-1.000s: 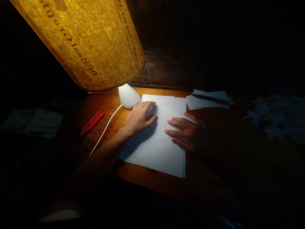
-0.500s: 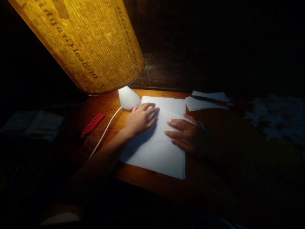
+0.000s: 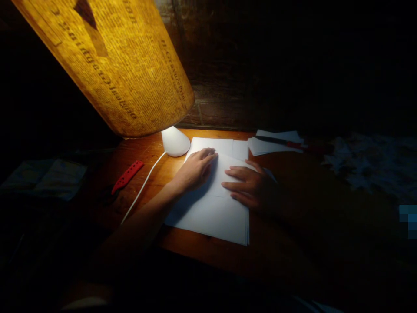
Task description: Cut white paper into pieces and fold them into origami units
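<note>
A stack of white paper sheets (image 3: 208, 221) lies on the wooden table under the lamp. Over its upper part rests a smaller white sheet (image 3: 216, 180), its lower edge showing as a thin line. My left hand (image 3: 197, 167) is on the upper left of this sheet, fingers stretched forward and close together, thumb side partly in shadow. Flat on the right side of the sheet lies my right hand (image 3: 247, 184), its fingers spread. I see nothing gripped in either hand.
A lit lamp with a printed yellow shade (image 3: 130, 74) and white base (image 3: 176, 142) stands at the back left, its white cord (image 3: 143, 182) trailing forward. A red-handled tool (image 3: 127, 176) lies left. Back right are paper pieces (image 3: 276, 148) under a dark blade (image 3: 270, 139), and pale scraps (image 3: 368, 161).
The fingers of my left hand have drawn together from a spread pose, staying on the sheet. My right hand keeps its place on the paper. The view has shifted slightly.
</note>
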Motion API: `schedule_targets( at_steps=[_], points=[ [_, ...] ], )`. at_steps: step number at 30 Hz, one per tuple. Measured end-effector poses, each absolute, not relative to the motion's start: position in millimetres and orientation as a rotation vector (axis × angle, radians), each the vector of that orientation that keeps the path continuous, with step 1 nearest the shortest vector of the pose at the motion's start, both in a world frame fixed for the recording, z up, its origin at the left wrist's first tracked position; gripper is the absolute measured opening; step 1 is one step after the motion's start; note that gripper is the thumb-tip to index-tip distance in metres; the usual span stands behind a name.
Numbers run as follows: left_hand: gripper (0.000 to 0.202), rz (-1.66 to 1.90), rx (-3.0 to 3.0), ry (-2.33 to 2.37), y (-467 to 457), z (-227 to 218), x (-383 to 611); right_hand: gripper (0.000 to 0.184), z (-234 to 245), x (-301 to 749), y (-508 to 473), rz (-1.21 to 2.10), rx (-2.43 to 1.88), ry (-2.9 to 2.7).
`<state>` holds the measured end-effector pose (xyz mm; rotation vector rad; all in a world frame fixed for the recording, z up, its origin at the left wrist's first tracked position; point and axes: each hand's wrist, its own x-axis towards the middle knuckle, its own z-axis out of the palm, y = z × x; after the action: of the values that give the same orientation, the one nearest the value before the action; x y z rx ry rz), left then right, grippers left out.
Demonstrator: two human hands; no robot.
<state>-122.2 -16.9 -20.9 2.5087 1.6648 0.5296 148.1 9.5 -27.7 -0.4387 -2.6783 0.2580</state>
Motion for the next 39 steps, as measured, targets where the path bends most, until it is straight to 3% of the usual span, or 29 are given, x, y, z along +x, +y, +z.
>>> schedule_targets(
  at_steps=[21, 39],
  points=[
    [0.037, 0.39, 2.416, 1.824, -19, -9, -109, 0.031, -30, 148, 10, 0.321, -0.453, -2.673],
    [0.052, 0.348, 2.413, 1.869, -22, -8, -101, 0.027, -28, 149, 10, 0.329, -0.46, -2.661]
  ],
)
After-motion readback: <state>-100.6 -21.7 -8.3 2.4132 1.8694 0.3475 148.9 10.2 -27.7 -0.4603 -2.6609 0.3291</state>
